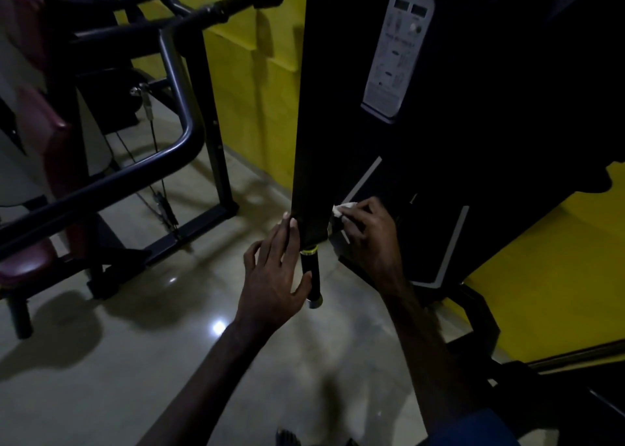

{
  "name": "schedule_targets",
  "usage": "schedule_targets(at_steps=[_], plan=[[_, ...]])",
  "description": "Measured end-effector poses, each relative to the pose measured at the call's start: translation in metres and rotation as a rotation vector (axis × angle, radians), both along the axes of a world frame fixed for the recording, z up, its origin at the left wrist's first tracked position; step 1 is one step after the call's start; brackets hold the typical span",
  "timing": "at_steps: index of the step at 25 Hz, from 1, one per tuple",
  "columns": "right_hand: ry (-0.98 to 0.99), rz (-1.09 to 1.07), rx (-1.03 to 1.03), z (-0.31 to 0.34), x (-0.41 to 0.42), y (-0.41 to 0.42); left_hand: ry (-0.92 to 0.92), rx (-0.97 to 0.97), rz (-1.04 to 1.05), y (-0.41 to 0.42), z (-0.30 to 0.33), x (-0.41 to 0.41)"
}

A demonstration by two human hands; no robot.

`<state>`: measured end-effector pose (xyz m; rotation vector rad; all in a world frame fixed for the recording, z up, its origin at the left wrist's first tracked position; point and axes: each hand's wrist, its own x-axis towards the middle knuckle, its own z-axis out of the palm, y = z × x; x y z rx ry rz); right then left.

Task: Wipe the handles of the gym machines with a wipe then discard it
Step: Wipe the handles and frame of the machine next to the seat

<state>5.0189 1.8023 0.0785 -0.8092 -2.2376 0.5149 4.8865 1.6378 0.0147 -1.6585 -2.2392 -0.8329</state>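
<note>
Hands work at a dark machine post (313, 141): left hand (275, 276), fingers straight, rests against the handle (313, 276); right hand (370, 236) pinches a white wipe (341, 209) beside the post.

1. The floor (176, 361) is polished tile or stone, glossy enough to mirror lamps and shadows.
2. The wall (257, 73) is painted yellow, smooth and matt.
3. The handle (313, 276) looks like smooth black plastic or rubber with a faint sheen, ringed by a yellow band.
4. The curved frame tube (182, 100) is dark painted metal, semi-gloss.
5. The seat pad (30, 263) is maroon vinyl-like upholstery, slightly shiny.
6. The wipe (341, 209) is white, crumpled, paper or cloth.
7. The instruction plate (399, 57) is pale, smooth and printed.
</note>
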Motion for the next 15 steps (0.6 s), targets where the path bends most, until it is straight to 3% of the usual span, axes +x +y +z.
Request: schedule_targets(at_steps=[4, 8, 12, 15], plan=[[0.074, 0.102, -0.002, -0.012, -0.004, -0.018, -0.031, -0.006, 0.0, -0.002, -0.005, -0.002], [0.3, -0.149, -0.073, -0.02, 0.002, -0.01, -0.037, -0.038, -0.025, -0.003, -0.004, -0.004], [0.374, -0.022, -0.13, -0.035, -0.009, -0.033, -0.068, -0.032, -0.007, 0.0, -0.002, 0.002], [0.522, -0.195, -0.201, -0.041, 0.0, -0.015, -0.055, -0.04, -0.01, 0.0, -0.002, 0.002]])
